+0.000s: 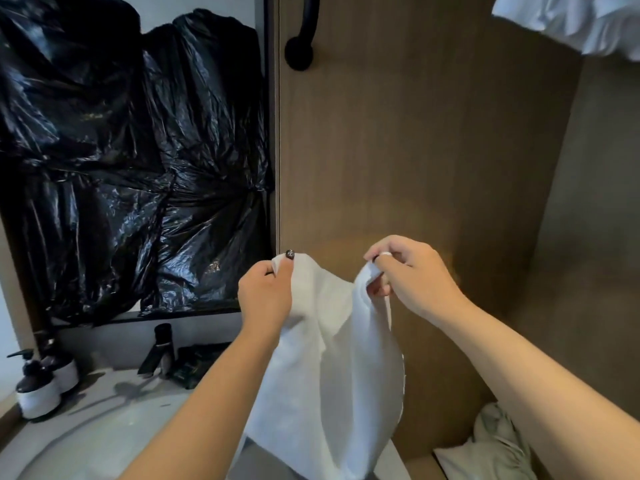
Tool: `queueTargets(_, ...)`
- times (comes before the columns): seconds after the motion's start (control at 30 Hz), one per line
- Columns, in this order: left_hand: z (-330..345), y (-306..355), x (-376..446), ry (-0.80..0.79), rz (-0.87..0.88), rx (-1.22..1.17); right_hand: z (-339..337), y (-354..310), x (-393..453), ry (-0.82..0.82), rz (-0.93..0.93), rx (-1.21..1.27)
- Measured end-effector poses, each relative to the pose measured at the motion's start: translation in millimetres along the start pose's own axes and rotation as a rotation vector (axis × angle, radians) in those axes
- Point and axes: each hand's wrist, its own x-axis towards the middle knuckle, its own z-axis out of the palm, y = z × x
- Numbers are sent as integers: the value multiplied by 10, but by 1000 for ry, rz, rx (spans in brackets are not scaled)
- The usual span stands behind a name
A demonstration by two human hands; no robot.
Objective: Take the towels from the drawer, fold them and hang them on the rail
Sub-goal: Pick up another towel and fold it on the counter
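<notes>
Beside the sink (104, 441) at far left stood 2 pump bottles (38, 386), under a mirror draped in black plastic (131, 161). Our left hand (265, 292) pinched 1 top corner of the white towel (325, 375) between thumb and fingers; our right hand (412, 275) pinched the other, level and near it. The towel hung straight down below both grips, long axis vertical. More towels (498, 445) lay low at right, another (571, 22) hung above.
</notes>
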Motion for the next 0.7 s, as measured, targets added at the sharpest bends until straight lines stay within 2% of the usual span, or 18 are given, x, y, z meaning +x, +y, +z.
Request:
queueTargets(0.13,-84,67,-23,-160,-151,-165,56,-307,-159,-336,-111,116)
queueTargets(0.2,-155,89,-30,-309,-225,-228,97,-377,-203,-394,-150,85)
queueTargets(0.27,-213,108,-81,-442,-244,-236,145,-401,-228,-321,-163,47)
queueTargets(0.43,-345,157,-228,-572,-208,-309,264,-329,-258,-147,-299,-154)
queueTargets(0.6,-454,151,-286,-681,-80,-257,404,-296,-299,-144,-280,-94)
queueTargets(0.7,-516,160,-287,-771,-64,-277,429,-294,-309,-44,-201,13)
